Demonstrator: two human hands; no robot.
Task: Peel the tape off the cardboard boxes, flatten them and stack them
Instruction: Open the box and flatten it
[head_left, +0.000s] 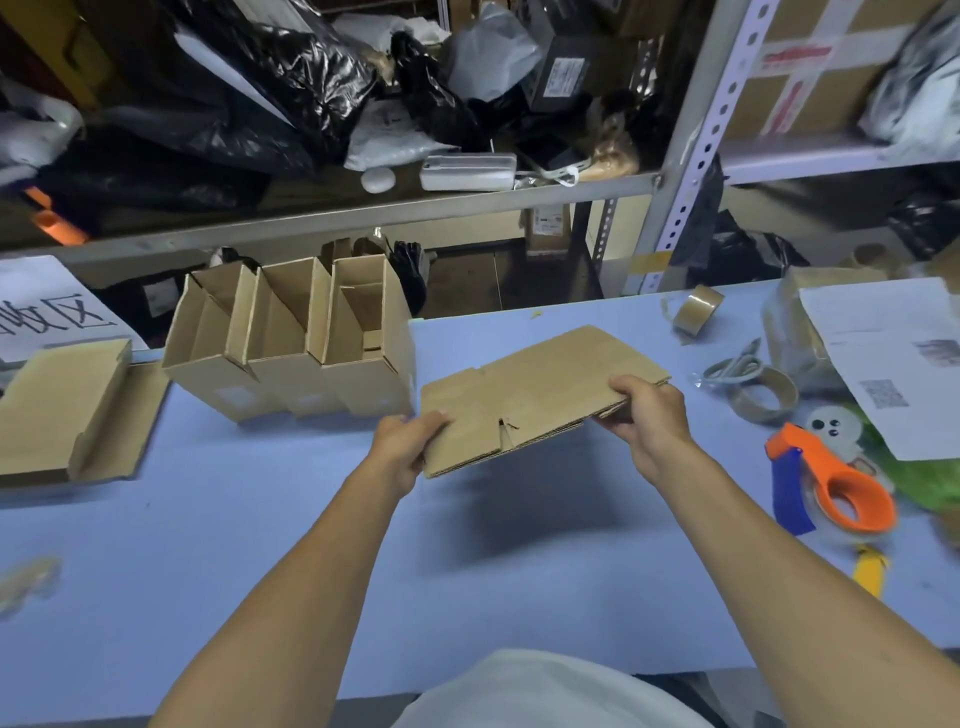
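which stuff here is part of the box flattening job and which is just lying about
Part of the job: flattened box, gripped by left hand and right hand; three open boxes; flat cardboard at far left.

Lying about: tape dispenser, tape roll, empty tape core, printed sheet.

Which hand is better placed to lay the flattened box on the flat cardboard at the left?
Left hand: it grips the flattened box on the side nearer the flat cardboard. The right hand is farther.
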